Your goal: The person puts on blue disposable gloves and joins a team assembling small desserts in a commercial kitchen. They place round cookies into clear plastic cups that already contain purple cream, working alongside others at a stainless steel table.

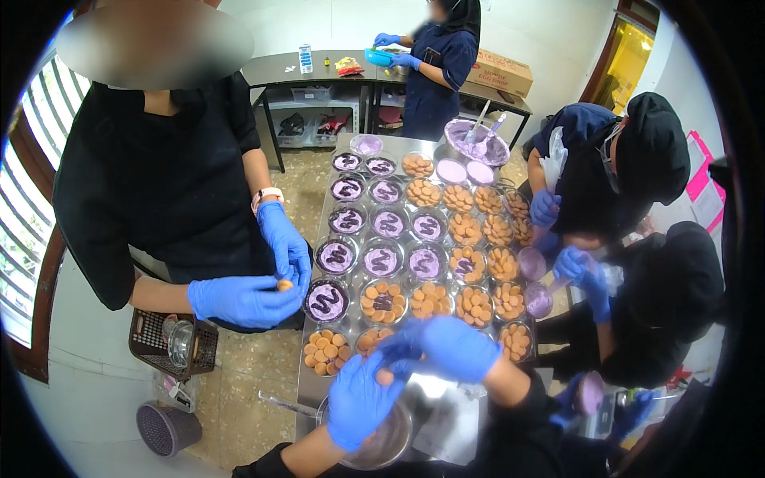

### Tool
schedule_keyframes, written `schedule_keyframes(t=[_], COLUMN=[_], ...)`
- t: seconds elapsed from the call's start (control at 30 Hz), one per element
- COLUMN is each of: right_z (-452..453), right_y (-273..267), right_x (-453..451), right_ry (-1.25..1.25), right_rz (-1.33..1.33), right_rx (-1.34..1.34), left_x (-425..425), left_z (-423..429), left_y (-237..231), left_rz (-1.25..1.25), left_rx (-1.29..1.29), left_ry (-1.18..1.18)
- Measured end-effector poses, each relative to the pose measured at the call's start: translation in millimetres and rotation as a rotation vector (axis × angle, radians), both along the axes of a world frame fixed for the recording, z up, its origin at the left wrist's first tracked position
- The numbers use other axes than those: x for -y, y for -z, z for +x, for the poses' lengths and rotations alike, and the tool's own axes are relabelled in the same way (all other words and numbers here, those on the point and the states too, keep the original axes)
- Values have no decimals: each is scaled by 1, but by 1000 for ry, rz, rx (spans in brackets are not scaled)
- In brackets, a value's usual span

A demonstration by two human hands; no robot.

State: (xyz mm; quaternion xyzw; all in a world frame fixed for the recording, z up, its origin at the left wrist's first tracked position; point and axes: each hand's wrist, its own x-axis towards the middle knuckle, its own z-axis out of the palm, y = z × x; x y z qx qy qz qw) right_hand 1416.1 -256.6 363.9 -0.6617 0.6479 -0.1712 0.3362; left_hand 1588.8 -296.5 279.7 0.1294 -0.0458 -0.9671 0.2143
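My left hand [363, 399], in a blue glove, is raised over a metal bowl [382, 439] at the bottom of the view, with a small round cookie [384, 376] at its fingers. Beside it my right hand [448, 346], gloved too, reaches in from the right, slightly blurred; its fingertips are hard to make out. Just beyond both hands lie round clear tubs of purple cream, one with cookies around a dark swirl [383, 302], another covered in cookies [327, 352]. Further tubs show purple cream with dark zigzags [327, 300].
Across the steel table [311, 382], a co-worker's gloved hands hold a cookie [284, 285]. More co-workers handle purple cream at the right. A cream-smeared bowl [476, 142] with spatulas stands at the far end. A brown basket [173, 343] and a purple bin [169, 427] are at the left.
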Motion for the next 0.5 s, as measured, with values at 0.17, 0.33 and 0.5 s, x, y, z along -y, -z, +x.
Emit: schedule_keyframes(t=[0.17,0.33,0.5], right_z=[26,41,36], right_y=[12,28,32], right_x=[-11,-20,-18], right_ry=[-31,-17,-95], right_rz=[-119,-242,-300], right_rx=[-19,-100,-195], left_x=[-2,-3,1], left_z=[3,4,7], left_y=[0,-7,3], left_rz=[-26,81,68], left_rx=[18,80,21], left_ry=[-30,-62,65])
